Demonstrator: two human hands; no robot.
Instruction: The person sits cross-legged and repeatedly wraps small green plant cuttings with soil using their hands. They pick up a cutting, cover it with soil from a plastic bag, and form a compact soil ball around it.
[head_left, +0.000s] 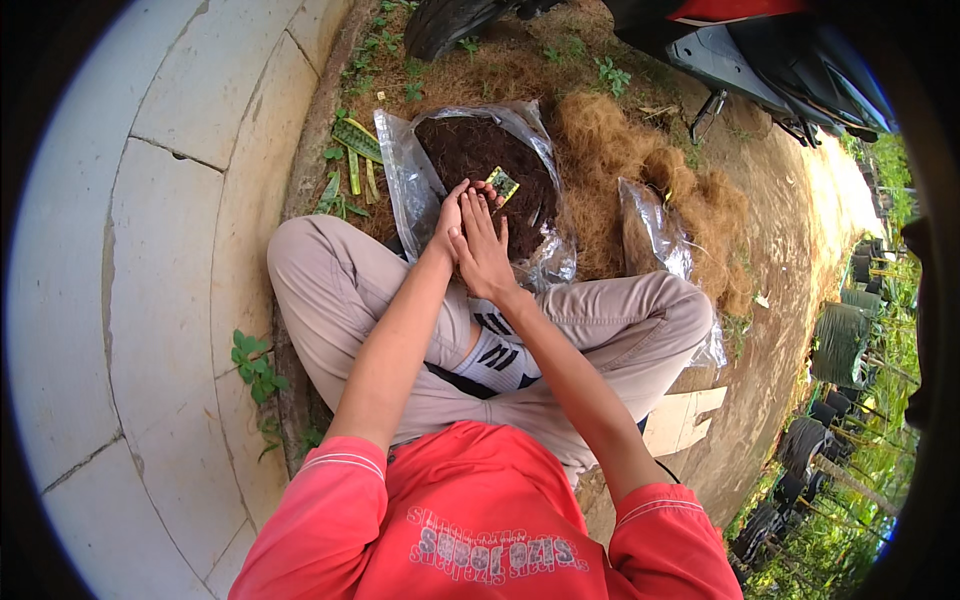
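Observation:
A clear plastic bag (400, 154) lies spread open in front of my crossed legs, with dark brown, fibrous soil (457, 142) on it. Over the soil, my left hand (450, 214) and my right hand (484, 244) are pressed together, palm against palm. Just beyond the fingertips is a small yellow-edged piece of variegated leaf (502, 184); the fingers of my left hand curl near its lower edge, and whether they grip it cannot be told. The palms are hidden, so anything between them does not show.
Brown coconut fibre (600, 150) is heaped right of the soil, beside another plastic bag (652, 225). Cut snake plant leaves (358, 140) lie at the left. A motorcycle (735, 67) stands at the upper right. Pale paving slabs (172, 187) border the ground; torn cardboard (679, 424) lies by my right knee.

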